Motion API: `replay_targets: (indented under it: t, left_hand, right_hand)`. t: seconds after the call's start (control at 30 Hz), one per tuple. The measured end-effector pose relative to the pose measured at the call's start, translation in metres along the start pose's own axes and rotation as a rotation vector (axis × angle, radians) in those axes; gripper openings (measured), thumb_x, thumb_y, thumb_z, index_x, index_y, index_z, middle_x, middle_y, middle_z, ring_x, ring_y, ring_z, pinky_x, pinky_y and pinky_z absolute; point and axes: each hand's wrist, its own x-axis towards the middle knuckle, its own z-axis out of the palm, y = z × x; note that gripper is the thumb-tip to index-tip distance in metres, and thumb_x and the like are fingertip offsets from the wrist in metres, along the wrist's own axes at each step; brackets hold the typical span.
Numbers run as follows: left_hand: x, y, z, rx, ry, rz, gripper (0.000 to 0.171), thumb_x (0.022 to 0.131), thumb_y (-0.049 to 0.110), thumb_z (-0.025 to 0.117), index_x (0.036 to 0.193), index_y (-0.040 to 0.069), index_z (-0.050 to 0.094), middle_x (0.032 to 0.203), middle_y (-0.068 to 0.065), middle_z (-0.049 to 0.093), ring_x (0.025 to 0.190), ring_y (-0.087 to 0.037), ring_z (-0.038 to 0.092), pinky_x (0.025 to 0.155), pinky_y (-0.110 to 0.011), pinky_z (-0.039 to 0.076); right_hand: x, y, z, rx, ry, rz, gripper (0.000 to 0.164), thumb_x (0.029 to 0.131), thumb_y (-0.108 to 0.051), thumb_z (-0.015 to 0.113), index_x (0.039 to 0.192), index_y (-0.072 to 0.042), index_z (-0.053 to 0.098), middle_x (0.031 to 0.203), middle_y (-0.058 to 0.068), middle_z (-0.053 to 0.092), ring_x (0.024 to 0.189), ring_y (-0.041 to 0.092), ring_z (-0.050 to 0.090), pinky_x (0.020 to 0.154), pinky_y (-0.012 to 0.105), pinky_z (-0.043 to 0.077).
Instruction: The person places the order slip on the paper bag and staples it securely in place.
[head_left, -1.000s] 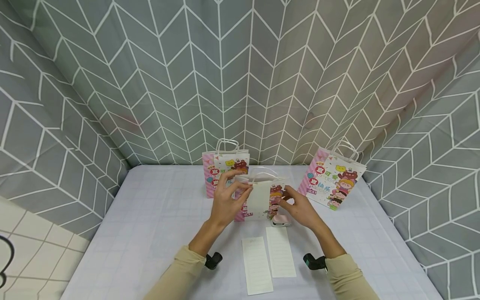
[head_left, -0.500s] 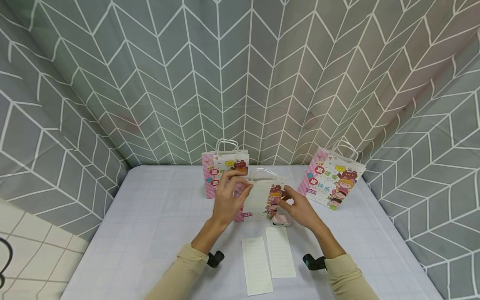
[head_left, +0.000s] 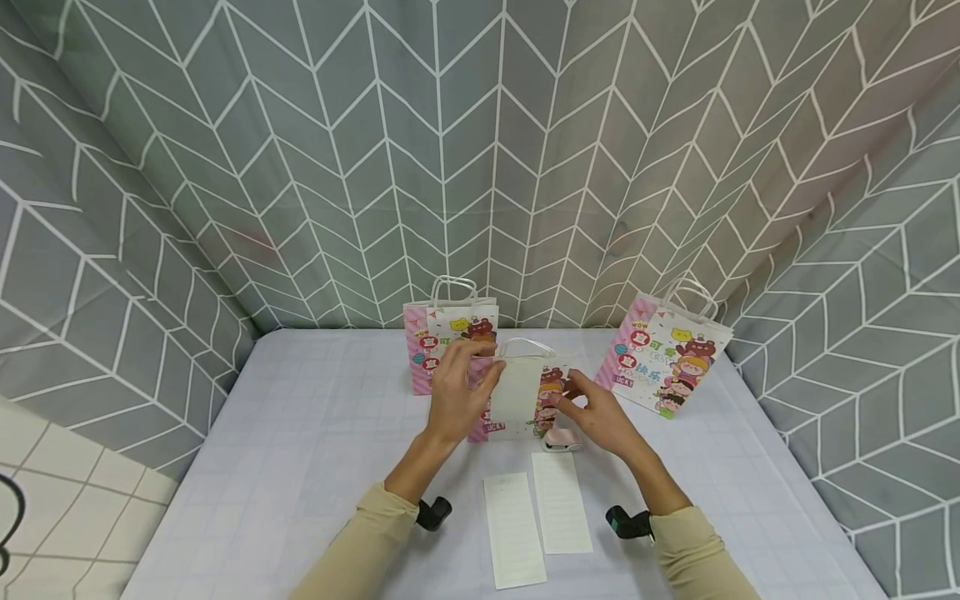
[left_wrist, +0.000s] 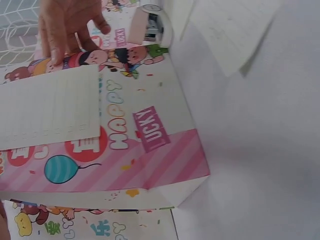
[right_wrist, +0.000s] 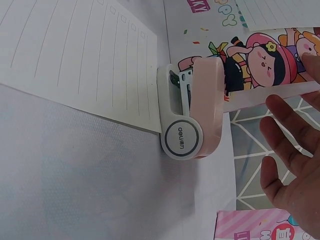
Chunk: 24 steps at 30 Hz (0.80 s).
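Centrally on the table stands a small printed paper bag (head_left: 551, 396) with white rope handles. A sheet of lined paper (head_left: 514, 398) lies flat against its front, top edge near the bag's rim. My left hand (head_left: 456, 404) pinches the sheet's upper left corner together with the rim, thumb in front. At the bag's right side, my right hand (head_left: 600, 417) grips the edge, thumb on the printed front; the other fingers spread beside it in the right wrist view. A pink and white stapler (right_wrist: 207, 105) sits by the bag's lower right corner.
Two loose lined sheets (head_left: 516, 533) lie on the table (head_left: 315, 467) between my forearms. A matching paper bag (head_left: 420, 354) stands behind on the left. Another bag (head_left: 663, 358) leans at the back right, near the grey patterned curtain (head_left: 480, 167).
My left hand has shifted slightly right, its fingers settling lower at the bag's rim. The sheet has moved slightly against the bag. My right hand keeps its place.
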Motion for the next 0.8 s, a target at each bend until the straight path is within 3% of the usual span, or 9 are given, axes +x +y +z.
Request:
replay_targets:
  t: [0.33,0.57,0.67,0.8]
  left_hand:
    - [0.004,-0.002,-0.003,-0.021,-0.040,-0.028,0.018,0.086,0.012,0.081,0.102,0.005,0.076,0.100,-0.004,0.075,0.091,-0.018,0.066,0.083,-0.035,0.050]
    - [0.006,-0.003,-0.005,-0.004,-0.080,-0.055,0.016,0.088,0.015,0.079,0.102,0.008,0.076,0.102,-0.004,0.076,0.097,-0.020,0.067,0.094,-0.042,0.048]
    - [0.007,-0.002,-0.006,0.000,-0.102,-0.068,0.016,0.089,0.015,0.079,0.103,0.008,0.076,0.104,-0.004,0.076,0.102,-0.021,0.066,0.097,-0.044,0.047]
    - [0.008,-0.002,-0.007,-0.001,-0.121,-0.076,0.015,0.089,0.015,0.078,0.102,0.009,0.075,0.104,-0.005,0.075,0.103,-0.022,0.066,0.096,-0.043,0.047]
  right_hand:
    - [0.000,0.001,0.000,0.002,0.005,-0.009,0.037,0.099,-0.035,0.064,0.132,-0.018,0.057,0.112,0.007,0.069,0.101,0.025,0.064,0.083,0.041,0.049]
    - [0.003,-0.005,-0.002,-0.016,0.016,-0.019,0.036,0.098,-0.035,0.066,0.124,-0.011,0.060,0.123,0.015,0.065,0.118,0.037,0.059,0.097,0.058,0.046]
    - [0.005,-0.012,-0.004,0.013,0.070,-0.054,0.044,0.097,-0.034,0.067,0.130,-0.008,0.057,0.134,0.019,0.059,0.129,0.041,0.052,0.101,0.061,0.043]
    - [0.009,-0.025,-0.005,0.119,0.192,-0.155,0.049,0.099,-0.024,0.066,0.144,-0.013,0.051,0.143,0.014,0.055,0.134,0.037,0.047,0.106,0.057,0.038]
